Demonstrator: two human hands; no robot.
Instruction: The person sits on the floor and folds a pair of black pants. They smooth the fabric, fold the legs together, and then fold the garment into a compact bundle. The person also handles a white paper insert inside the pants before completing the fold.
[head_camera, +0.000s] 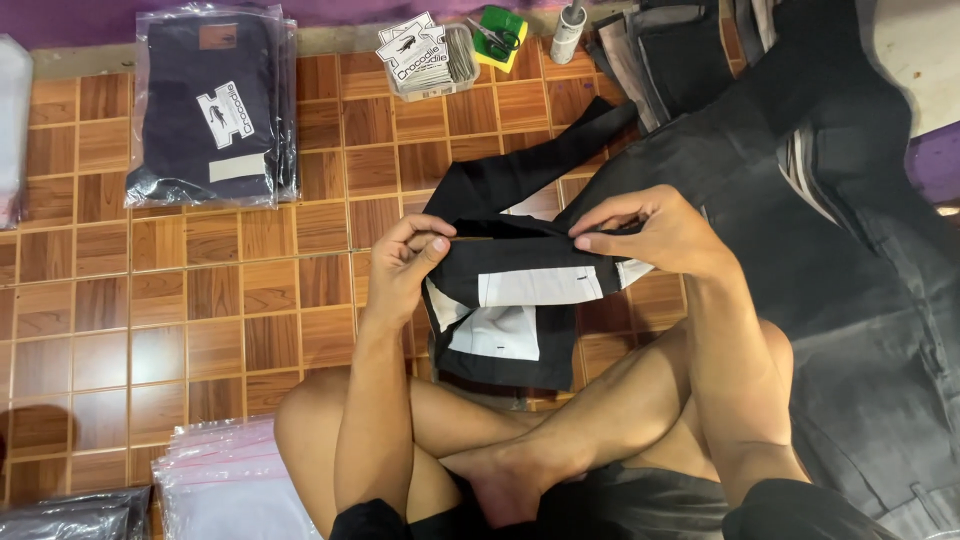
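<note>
I sit cross-legged on a wooden parquet floor (200, 300). Both hands hold a pair of black trousers (520, 250) turned so its white pocket linings show. My left hand (410, 262) pinches the waistband at its left end. My right hand (650, 232) pinches the same waistband at the right end, fingers pressed on the fabric. The trouser legs trail away toward the upper right, and the lower part hangs over my knees.
A bagged dark garment (212, 105) lies at the upper left. A box of paper tags (425, 60), a green item with scissors (500, 38) and a white roll (568, 30) sit at the top. Dark trousers (860, 300) pile at right. Clear plastic bags (235, 485) lie at lower left.
</note>
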